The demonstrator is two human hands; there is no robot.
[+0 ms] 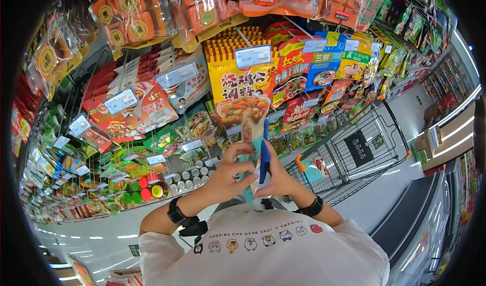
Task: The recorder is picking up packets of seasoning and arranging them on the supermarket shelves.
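Note:
My left hand (pixel 237 168) grips a teal and cream food packet (pixel 248 157) from the left, with its fingers bent over the side. On the other side, my right hand (pixel 279 174) holds a blue packet (pixel 265 161) against it. Both show nearly edge-on, so their fronts are mostly hidden, and I cannot tell whether they are fully separate. Straight beyond them hangs a row of yellow seasoning pouches (pixel 243 85) with a price tag (pixel 253 57) in front. Red pouches (pixel 290 71) and blue pouches (pixel 322 68) hang to the right of these.
A wire shopping cart (pixel 341 157) stands at my right, with a teal packet (pixel 313 170) inside. Orange block packs (pixel 133 16) hang above on hooks. Lower left are jars with red and green lids (pixel 142 189) and silver-topped containers (pixel 191 176). A dark-topped display case (pixel 402 206) lies farther right.

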